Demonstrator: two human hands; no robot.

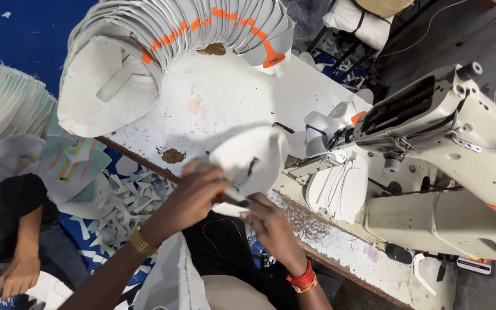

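My left hand (193,195), with a gold watch on the wrist, grips the lower edge of a curved white shoe upper piece (251,152) held up over the table's front edge. My right hand (268,227), with red bangles on the wrist, sits just below and to the right. Its fingers are closed on a small grey metal cutter (235,197) that reaches between the two hands and touches the piece's bottom edge. How the cutter's blades stand is hidden by my fingers.
A cream sewing machine (443,143) fills the right. Flat white pieces (340,186) lie stacked beside it on the white worktable (225,97). A long curved stack of white uppers with orange tabs (173,34) lies at the back. Another person's arm (21,252) is at lower left, near scraps (127,198).
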